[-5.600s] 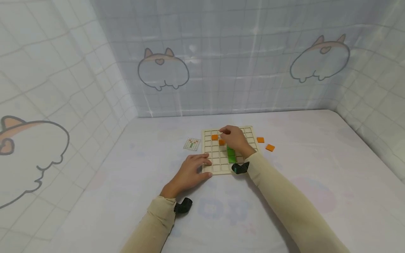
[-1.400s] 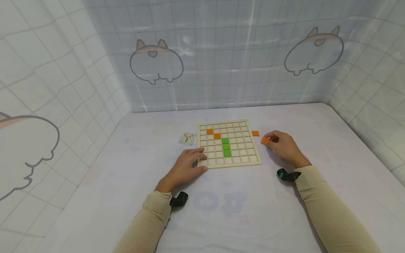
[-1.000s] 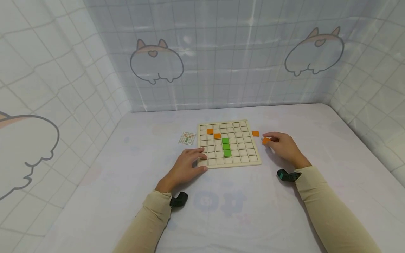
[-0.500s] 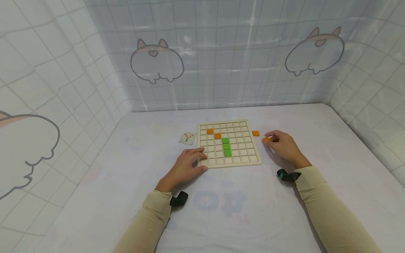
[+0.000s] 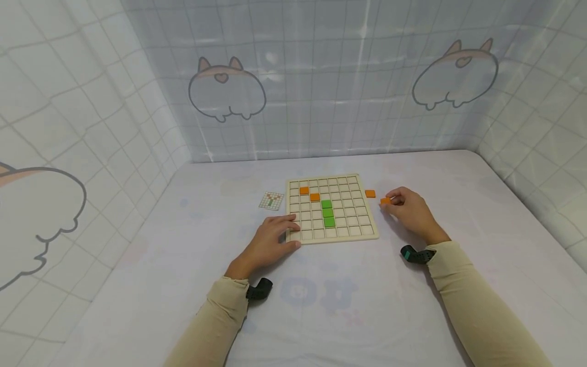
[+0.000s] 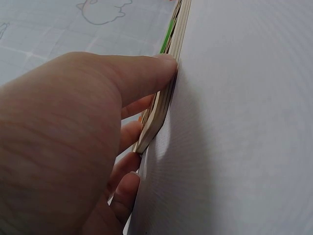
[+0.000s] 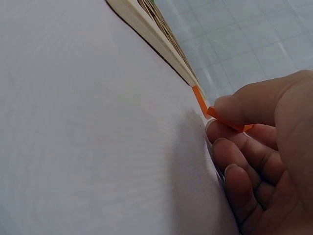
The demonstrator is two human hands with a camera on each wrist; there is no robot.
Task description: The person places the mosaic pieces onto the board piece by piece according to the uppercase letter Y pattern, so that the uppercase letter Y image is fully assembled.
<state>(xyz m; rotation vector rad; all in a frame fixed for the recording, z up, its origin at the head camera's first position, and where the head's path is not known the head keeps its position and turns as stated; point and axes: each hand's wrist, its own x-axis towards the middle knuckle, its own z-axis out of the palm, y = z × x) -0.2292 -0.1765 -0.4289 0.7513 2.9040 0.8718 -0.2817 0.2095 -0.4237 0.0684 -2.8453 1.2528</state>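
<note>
A pale wooden grid board (image 5: 350,224) lies on the cloth, carrying two orange tiles, one (image 5: 304,190) up and left of the other (image 5: 315,197), and a column of green tiles (image 5: 327,212). My left hand (image 5: 268,242) rests at the board's front left corner, fingertips over it. In the left wrist view its thumb (image 6: 146,73) touches the board's edge. Right of the board, my right hand (image 5: 412,211) pinches an orange tile (image 5: 385,201) between thumb and fingers. Another orange tile (image 5: 370,193) lies beside the board's right edge.
A small pattern card (image 5: 271,201) with a printed coloured grid lies left of the board. A white cloth (image 5: 316,326) covers the table. Tiled-print curtains (image 5: 321,102) stand behind and on both sides. Each wrist wears a black camera.
From over the board, my right hand has moved right and taken an orange tile off the cloth. In the last second that tile has turned slightly in the fingers. The left hand stays put.
</note>
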